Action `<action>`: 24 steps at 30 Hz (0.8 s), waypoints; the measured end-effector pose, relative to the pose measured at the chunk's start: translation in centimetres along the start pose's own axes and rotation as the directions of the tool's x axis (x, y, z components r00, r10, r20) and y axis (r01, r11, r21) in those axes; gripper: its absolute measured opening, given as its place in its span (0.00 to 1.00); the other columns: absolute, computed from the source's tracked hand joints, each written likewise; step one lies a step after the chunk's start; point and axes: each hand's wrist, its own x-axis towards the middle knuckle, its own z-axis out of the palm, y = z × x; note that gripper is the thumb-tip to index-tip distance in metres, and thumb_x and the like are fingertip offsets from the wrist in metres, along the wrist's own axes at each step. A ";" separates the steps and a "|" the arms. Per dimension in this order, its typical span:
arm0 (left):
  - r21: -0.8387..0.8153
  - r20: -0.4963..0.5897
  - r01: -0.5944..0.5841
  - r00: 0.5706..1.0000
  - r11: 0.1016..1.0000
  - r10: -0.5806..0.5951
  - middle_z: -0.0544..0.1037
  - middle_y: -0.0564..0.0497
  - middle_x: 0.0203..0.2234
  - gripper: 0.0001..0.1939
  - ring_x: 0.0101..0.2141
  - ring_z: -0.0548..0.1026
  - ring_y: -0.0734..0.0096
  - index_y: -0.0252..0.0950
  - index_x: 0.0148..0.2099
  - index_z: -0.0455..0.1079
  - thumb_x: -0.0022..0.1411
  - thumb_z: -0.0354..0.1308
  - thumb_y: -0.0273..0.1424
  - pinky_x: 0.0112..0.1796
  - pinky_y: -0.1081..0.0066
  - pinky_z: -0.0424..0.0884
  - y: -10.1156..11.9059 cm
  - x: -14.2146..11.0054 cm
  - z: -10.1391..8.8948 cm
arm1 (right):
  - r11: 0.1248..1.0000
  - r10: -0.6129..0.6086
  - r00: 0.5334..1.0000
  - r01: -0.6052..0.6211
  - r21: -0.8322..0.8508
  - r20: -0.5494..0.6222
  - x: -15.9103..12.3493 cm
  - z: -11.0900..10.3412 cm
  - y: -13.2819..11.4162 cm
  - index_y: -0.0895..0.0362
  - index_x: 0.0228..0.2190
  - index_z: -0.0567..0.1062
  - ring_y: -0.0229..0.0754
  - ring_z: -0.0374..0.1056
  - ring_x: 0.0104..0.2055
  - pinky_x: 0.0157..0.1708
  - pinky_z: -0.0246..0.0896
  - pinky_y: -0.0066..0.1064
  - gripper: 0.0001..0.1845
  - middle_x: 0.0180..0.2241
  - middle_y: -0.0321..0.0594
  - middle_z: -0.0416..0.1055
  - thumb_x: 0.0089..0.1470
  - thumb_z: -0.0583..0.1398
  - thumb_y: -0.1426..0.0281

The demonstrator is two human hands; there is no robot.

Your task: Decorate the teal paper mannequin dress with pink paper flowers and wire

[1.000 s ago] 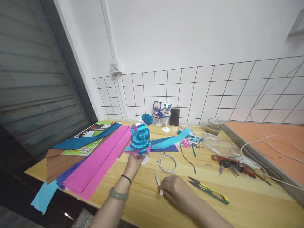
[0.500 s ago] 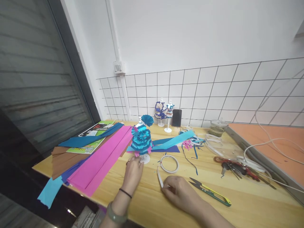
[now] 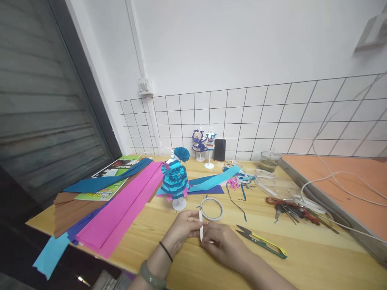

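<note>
A short white strip of tape [image 3: 201, 226] runs between my two hands, its upper part leading up to the roll of tape [image 3: 221, 209] lying flat on the table. My left hand [image 3: 181, 228] is closed with its fingertips on the strip's left side. On the right, my right hand [image 3: 222, 241] pinches the strip's lower end, and a small pale bit sticks out beneath its fingers. Just beyond my left hand, a small dress form [image 3: 175, 181] in pleated blue paper with pink bits stands upright on a round white base. Yellow-and-green thread snips [image 3: 263, 241] lie right of my right hand.
Pink crepe paper [image 3: 121, 209], brown and blue sheets and a magazine [image 3: 105, 177] cover the left side. Two smaller dress forms and a phone [image 3: 219, 150] stand by the wall. Red-handled tools [image 3: 302, 211], a glass jar [image 3: 270, 161] and a cable lie at right.
My left hand has left the dress form's base and come right to the tape strip beside my right hand. My right hand stays at the strip. The view has shifted slightly.
</note>
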 end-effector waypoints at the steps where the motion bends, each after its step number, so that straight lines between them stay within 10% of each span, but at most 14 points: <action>1: 0.008 -0.009 -0.009 1.000 1.000 0.009 0.77 0.46 0.28 0.26 0.27 0.74 0.69 0.30 0.41 0.67 0.36 0.67 0.31 0.33 0.68 0.70 0.0 0.3 0.0 | 1.000 -0.009 1.000 0.009 -0.017 0.014 0.0 0.0 0.1 0.57 0.22 0.70 0.35 0.65 0.30 0.30 0.57 0.24 0.11 0.26 0.39 0.69 0.54 0.52 0.73; 7: 0.108 0.003 -0.108 0.994 0.988 0.109 0.76 0.48 0.23 0.22 0.24 0.73 0.72 0.29 0.34 0.69 0.33 0.68 0.31 0.30 0.72 0.67 0.4 2.2 0.9 | 0.997 -0.028 0.999 0.030 -0.065 0.020 0.1 -0.4 1.1 0.55 0.29 0.72 0.36 0.65 0.35 0.35 0.58 0.26 0.13 0.32 0.39 0.70 0.53 0.49 0.78; 14: 0.194 0.029 -0.142 0.990 0.971 0.139 0.75 0.48 0.23 0.17 0.24 0.72 0.73 0.29 0.33 0.70 0.39 0.65 0.32 0.22 0.76 0.63 -0.1 2.8 1.1 | 0.969 0.241 0.935 -0.244 0.022 -0.258 0.5 -1.1 2.5 0.56 0.30 0.69 0.36 0.65 0.28 0.29 0.59 0.27 0.08 0.29 0.39 0.69 0.55 0.50 0.71; 24: 0.159 0.030 -0.107 0.994 0.981 0.104 0.75 0.46 0.25 0.15 0.27 0.74 0.71 0.29 0.34 0.69 0.40 0.63 0.28 0.30 0.71 0.69 0.0 1.8 1.0 | 0.948 0.314 0.923 -0.315 0.030 -0.225 1.2 -0.4 2.0 0.56 0.28 0.68 0.38 0.65 0.29 0.29 0.58 0.28 0.08 0.28 0.38 0.68 0.55 0.51 0.68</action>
